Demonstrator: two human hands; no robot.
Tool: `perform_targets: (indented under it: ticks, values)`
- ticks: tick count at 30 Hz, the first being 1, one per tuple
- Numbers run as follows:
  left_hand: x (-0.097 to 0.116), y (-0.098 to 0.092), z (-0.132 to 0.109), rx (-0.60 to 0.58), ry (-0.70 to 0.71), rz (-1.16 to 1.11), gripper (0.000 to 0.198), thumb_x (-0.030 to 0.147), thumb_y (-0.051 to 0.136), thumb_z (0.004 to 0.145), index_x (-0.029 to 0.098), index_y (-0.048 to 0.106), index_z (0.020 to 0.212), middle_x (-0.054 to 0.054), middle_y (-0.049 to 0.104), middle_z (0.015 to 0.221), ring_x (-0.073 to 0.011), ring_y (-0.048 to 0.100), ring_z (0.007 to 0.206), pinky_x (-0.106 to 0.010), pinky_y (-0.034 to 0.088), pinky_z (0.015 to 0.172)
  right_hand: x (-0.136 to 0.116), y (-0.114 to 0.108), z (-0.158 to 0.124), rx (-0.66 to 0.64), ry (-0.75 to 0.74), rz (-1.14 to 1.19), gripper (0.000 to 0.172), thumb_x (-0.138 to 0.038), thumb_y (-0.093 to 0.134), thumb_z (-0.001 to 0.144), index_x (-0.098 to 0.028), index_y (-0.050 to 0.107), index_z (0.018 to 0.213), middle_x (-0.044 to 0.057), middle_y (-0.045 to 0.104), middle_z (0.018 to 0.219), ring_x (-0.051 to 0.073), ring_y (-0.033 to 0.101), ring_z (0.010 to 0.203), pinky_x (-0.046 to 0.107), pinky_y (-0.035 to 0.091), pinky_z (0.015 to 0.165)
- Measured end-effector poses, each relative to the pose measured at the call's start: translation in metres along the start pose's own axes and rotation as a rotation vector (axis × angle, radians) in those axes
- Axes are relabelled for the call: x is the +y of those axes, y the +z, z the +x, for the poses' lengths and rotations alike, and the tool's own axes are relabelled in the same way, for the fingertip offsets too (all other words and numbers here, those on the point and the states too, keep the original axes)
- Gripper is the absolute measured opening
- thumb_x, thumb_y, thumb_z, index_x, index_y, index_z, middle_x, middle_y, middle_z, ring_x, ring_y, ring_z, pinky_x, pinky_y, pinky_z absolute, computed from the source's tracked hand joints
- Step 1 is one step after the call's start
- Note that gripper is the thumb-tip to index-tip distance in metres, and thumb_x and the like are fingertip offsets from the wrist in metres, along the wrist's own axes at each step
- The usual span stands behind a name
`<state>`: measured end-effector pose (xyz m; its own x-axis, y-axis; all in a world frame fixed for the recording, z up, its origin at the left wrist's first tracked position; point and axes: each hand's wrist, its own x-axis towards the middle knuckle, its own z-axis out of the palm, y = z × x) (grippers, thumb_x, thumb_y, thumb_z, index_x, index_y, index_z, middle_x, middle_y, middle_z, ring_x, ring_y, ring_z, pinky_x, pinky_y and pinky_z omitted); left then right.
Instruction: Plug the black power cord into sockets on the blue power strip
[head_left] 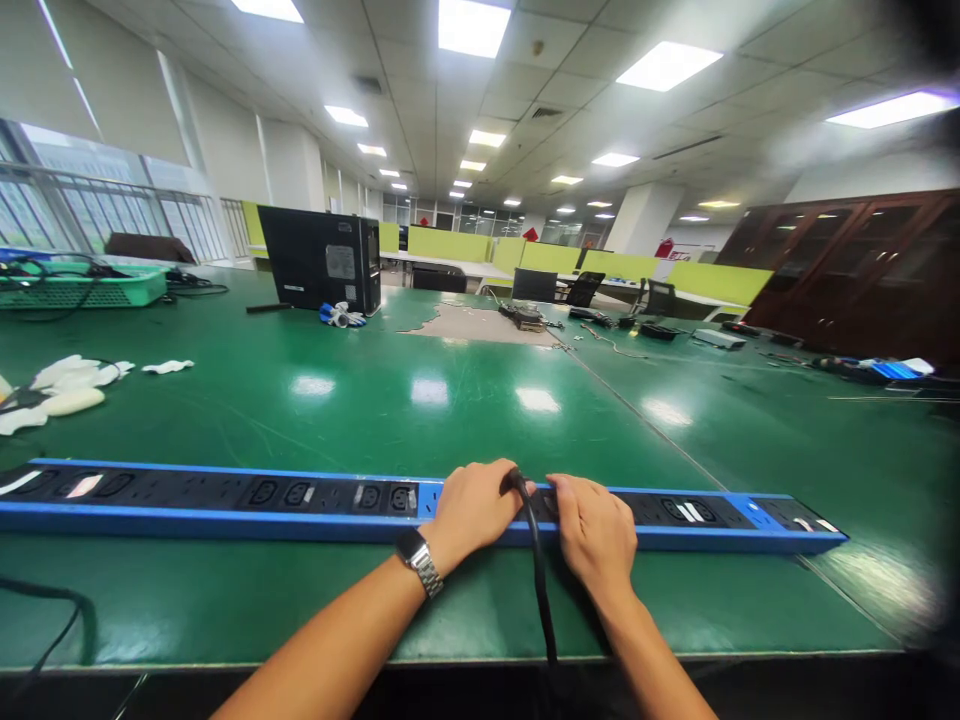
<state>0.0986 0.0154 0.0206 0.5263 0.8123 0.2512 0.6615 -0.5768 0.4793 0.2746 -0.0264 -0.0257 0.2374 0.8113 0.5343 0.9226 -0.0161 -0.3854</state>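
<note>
A long blue power strip (225,505) with black sockets lies across the green table (420,410) near its front edge. My left hand (472,508), with a metal watch on the wrist, is closed around a black plug (517,482) at the strip. A black cable (541,590) runs from the plug down over the table's front edge. My right hand (594,530) rests on the strip just right of the plug, its fingers curled down onto the strip's top.
White gloves (64,385) lie at the left. A black computer case (319,258) stands farther back, with a green basket (82,285) far left. Small parts and cables lie at the back right. Another black cable (52,610) loops at the near left edge.
</note>
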Motion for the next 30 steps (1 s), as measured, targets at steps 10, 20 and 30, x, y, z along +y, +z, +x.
perform_targets:
  ticks: [10, 20, 30]
  values:
    - [0.02, 0.002, 0.0, 0.017, 0.193, 0.188, 0.016, 0.029, 0.059, 0.085, 0.022, 0.066, 0.098, -0.007, 0.071, 0.088, -0.0266, 0.064, 0.089, -0.037, 0.048, 0.076, 0.005, 0.001, -0.003, 0.197, -0.025, 0.244, 0.038, -0.046, 0.044, 0.09, -0.02, 0.071, 0.084, 0.008, 0.074, 0.094, 0.022, 0.065, 0.092, 0.036, 0.043, 0.087]
    - [-0.012, -0.011, -0.015, 0.049, 0.185, 0.083, 0.066, 0.056, 0.074, 0.074, 0.02, 0.058, 0.127, -0.01, 0.071, 0.111, -0.0289, 0.063, 0.1, -0.042, 0.048, 0.086, 0.005, -0.004, -0.008, 0.119, -0.123, 0.201, 0.039, -0.04, 0.04, 0.091, -0.024, 0.073, 0.079, 0.004, 0.075, 0.095, 0.023, 0.061, 0.098, 0.041, 0.039, 0.091]
    - [-0.089, -0.068, -0.062, 0.062, 0.056, 0.225, 0.067, 0.062, 0.071, 0.072, 0.02, 0.062, 0.124, -0.011, 0.07, 0.112, -0.0302, 0.063, 0.103, -0.044, 0.046, 0.091, 0.004, -0.01, -0.008, 0.172, -0.013, 0.414, 0.038, -0.047, 0.045, 0.089, -0.023, 0.073, 0.082, 0.007, 0.074, 0.098, 0.022, 0.063, 0.097, 0.041, 0.044, 0.092]
